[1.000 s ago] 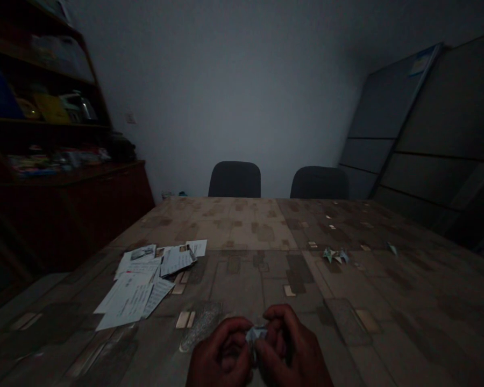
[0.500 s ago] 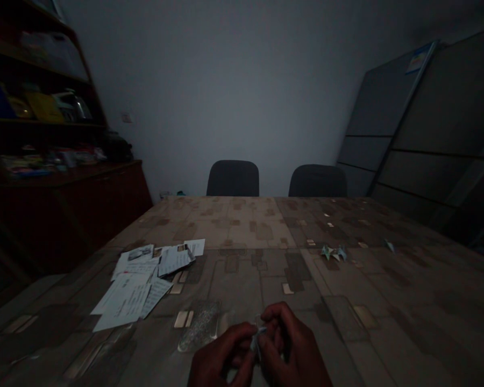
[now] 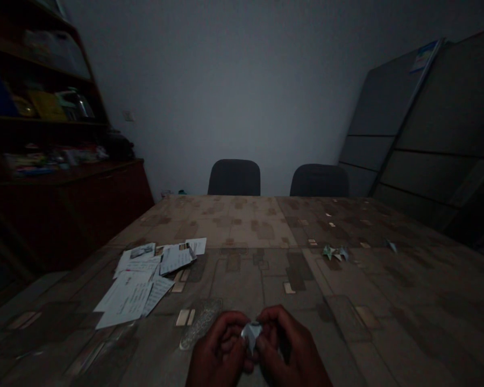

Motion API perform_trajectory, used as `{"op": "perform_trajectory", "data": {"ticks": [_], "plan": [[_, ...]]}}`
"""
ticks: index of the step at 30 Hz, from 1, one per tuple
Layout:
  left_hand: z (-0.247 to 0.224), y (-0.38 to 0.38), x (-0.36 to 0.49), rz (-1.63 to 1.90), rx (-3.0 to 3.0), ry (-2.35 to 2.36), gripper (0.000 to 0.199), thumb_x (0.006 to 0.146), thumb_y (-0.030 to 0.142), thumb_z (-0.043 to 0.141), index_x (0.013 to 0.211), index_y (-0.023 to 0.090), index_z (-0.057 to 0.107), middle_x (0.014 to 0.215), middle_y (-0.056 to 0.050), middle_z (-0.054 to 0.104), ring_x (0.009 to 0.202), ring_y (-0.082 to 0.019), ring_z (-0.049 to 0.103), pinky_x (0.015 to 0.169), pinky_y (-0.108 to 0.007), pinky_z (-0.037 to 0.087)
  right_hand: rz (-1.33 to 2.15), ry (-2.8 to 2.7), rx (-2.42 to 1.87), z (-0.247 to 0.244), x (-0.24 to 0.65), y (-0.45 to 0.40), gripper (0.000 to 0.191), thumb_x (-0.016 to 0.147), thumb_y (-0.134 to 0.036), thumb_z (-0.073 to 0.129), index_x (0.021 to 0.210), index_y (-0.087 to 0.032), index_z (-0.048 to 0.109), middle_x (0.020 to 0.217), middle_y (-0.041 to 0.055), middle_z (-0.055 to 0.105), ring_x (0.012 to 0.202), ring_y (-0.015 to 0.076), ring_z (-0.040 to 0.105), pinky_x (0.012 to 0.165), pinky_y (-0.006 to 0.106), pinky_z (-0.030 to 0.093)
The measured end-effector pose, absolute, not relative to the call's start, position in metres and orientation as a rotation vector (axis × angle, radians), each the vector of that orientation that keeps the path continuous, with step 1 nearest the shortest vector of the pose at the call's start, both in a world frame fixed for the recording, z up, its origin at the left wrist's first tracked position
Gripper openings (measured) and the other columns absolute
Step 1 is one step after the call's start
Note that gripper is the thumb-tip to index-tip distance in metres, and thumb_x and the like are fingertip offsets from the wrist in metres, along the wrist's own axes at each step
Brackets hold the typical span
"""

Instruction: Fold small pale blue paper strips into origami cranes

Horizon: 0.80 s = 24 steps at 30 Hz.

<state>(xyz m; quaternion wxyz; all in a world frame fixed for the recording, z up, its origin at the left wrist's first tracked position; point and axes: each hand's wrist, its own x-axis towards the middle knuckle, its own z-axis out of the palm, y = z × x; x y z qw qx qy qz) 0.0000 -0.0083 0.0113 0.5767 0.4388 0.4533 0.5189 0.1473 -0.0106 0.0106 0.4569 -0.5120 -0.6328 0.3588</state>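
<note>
At the near edge of the table, a small folded piece of pale paper (image 3: 251,335) is held between both hands. My left hand (image 3: 221,349) pinches its left side with thumb and fingers. On its right side, my right hand (image 3: 287,346) grips it the same way, the other fingers curled. Several small folded paper pieces (image 3: 335,252) stand together farther off on the right. One more folded piece (image 3: 391,246) lies apart, farther right. A loose pile of printed paper sheets (image 3: 131,290) lies on the left.
A patterned cloth covers the table (image 3: 242,220). Two dark chairs (image 3: 234,177) (image 3: 320,180) stand behind its far edge. On the left is a wooden cabinet (image 3: 116,188) with loaded shelves; grey panelled doors (image 3: 375,102) stand at the right.
The held paper has turned and now shows a broader pale face between the fingertips. My left-hand fingers have shifted up around it. The view has moved slightly.
</note>
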Motion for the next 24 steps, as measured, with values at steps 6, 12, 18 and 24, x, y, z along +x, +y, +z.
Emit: {"op": "perform_trajectory", "data": {"ticks": [6,12,18,24], "plan": [[0.0095,-0.0085,0.0005,1.239,1.017,1.055,0.02,0.071,0.032,0.078,0.08,0.018,0.067,0.061,0.001,0.066,0.055,-0.013,0.062,0.053,-0.019,0.049,1.014,-1.485,-1.245,0.0106,0.1462,-0.0092,0.015,0.073,-0.019,0.058,0.088,-0.017,0.059,0.067,-0.0031,0.055,0.061,0.0139,0.051,0.058,0.023,0.04],[0.0072,-0.0081,0.0011,1.251,0.994,1.048,0.019,0.071,0.031,0.078,0.08,0.018,0.067,0.065,0.0,0.069,0.06,-0.015,0.063,0.057,-0.019,0.05,1.022,-1.431,-1.241,0.0137,0.1447,-0.0106,0.014,0.072,-0.021,0.059,0.085,-0.018,0.06,0.068,-0.0026,0.054,0.063,0.0151,0.049,0.061,0.025,0.039],[0.0086,-0.0069,0.0013,1.235,0.957,1.037,0.017,0.072,0.028,0.076,0.08,0.017,0.066,0.063,0.001,0.069,0.053,-0.011,0.059,0.053,-0.018,0.047,1.043,-1.422,-1.248,0.0113,0.1455,-0.0098,0.015,0.074,-0.022,0.058,0.088,-0.017,0.061,0.069,-0.0016,0.055,0.065,0.0154,0.05,0.062,0.026,0.039],[0.0043,-0.0059,0.0009,1.212,0.948,1.05,0.016,0.07,0.024,0.075,0.08,0.017,0.065,0.066,0.0,0.07,0.051,-0.012,0.062,0.052,-0.02,0.046,1.027,-1.432,-1.246,0.0064,0.1453,-0.009,0.012,0.076,-0.02,0.055,0.087,-0.018,0.059,0.071,-0.0012,0.055,0.066,0.0153,0.052,0.06,0.024,0.039]]}}
